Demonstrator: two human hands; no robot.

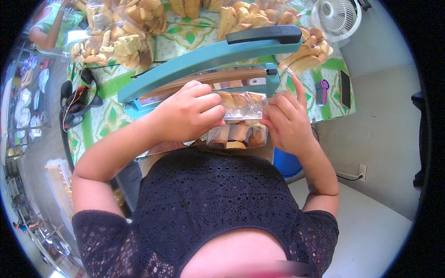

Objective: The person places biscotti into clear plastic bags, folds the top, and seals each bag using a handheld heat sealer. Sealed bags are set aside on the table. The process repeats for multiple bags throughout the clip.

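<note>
A clear plastic bag of bread pieces (240,104) lies just in front of a teal bag sealer (194,57), whose black-gripped arm is raised. My left hand (194,113) pinches the bag's left edge, its fingertips partly hidden. At the opposite edge, my right hand (288,120) pinches the plastic between thumb and fingers, with the index finger pointing up. Closer to my body sits another clear bag of bread pieces (238,135), below the first; whether the two are joined I cannot tell.
Large bags of bread pieces (121,45) stand along the table's far side. Headphones (78,100) lie at left. A purple-and-grey handheld item (322,92) and a dark phone-like slab (345,89) lie at right, near a white fan (335,17). Another person (52,27) is at upper left.
</note>
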